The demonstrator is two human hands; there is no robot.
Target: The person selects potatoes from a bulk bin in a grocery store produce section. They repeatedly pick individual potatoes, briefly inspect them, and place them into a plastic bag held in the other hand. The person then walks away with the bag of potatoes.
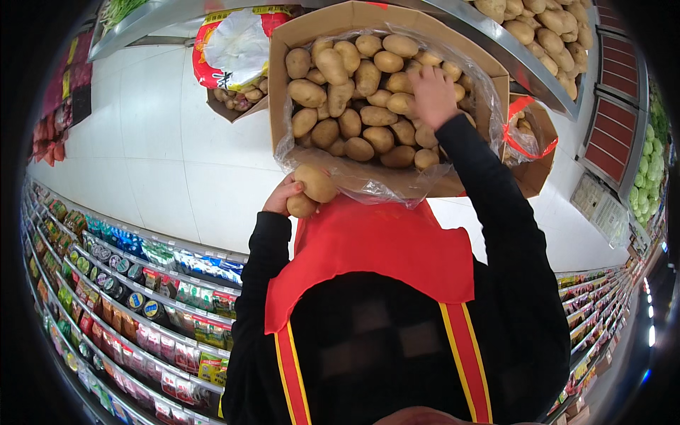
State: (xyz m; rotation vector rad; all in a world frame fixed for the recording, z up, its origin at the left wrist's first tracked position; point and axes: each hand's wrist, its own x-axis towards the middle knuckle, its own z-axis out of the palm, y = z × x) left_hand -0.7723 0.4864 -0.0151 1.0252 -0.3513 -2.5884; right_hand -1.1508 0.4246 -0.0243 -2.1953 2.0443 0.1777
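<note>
My left hand (281,196) holds two potatoes at the near left corner of a cardboard box (308,16). The upper potato (316,183) is larger and partly covers the lower potato (301,204). Inside the box, a clear plastic liner (366,186) surrounds a pile of loose potatoes (378,116). My right hand (436,96) reaches palm down onto the right part of this pile. Its fingertips lie among the potatoes, and whether they grip one is hidden.
A smaller open carton (539,172) with red tape stands at the right. Behind the box runs a metal display rim (478,24) with more potatoes (552,37). A printed bag (236,48) rests on another carton (228,109). Packed shelves (159,297) stand at the lower left.
</note>
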